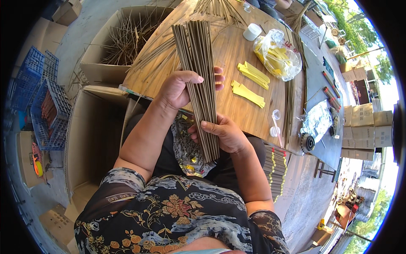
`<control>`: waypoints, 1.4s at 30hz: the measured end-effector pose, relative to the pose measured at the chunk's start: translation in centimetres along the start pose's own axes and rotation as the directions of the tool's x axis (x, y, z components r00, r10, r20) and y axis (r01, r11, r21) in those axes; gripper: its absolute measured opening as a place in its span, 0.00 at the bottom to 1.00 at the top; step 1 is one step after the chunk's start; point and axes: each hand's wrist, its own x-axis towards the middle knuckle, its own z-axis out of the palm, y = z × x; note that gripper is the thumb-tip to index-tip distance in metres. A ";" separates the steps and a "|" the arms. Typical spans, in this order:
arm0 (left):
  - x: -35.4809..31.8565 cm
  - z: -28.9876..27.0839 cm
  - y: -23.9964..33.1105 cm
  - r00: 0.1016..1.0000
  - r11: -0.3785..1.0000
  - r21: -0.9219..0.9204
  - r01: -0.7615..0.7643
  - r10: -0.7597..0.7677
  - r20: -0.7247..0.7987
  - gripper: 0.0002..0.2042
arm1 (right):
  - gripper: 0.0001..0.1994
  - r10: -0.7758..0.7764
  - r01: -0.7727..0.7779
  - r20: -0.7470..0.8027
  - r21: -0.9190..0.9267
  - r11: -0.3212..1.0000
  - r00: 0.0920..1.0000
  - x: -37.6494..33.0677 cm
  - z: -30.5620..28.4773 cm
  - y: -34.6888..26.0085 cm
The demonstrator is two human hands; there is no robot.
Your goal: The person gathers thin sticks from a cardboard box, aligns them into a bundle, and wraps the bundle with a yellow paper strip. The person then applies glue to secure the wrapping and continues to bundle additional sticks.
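One bundle of brown sticks [205,103] is held over the near edge of the counter [249,122]; its near part is clasped by the right grip [227,133], its middle clamped by the left grip [175,90]. Farther right, yellow strips [248,94] are laid, and beyond them a clear plastic bag [279,55].

Wooden table [230,63], grey floor [91,23], stacked cartons [362,132], green trees [360,27] at right, bright daylight
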 end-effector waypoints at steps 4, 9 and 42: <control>0.0 0.1 -0.3 0.999 0.999 0.032 -0.017 0.018 -0.030 0.26 | 0.12 -0.017 0.017 0.023 0.000 1.000 1.000 0.0 -0.1 0.3; -0.1 0.0 -0.2 0.998 0.998 0.057 -0.029 0.032 -0.054 0.21 | 0.12 -0.031 0.032 0.008 -0.060 0.998 0.999 0.0 -0.1 0.4; -0.2 1.0 -0.9 0.999 0.989 -0.141 0.041 -0.036 0.040 0.08 | 0.07 0.094 -0.101 0.067 0.107 0.989 0.993 0.1 1.5 1.0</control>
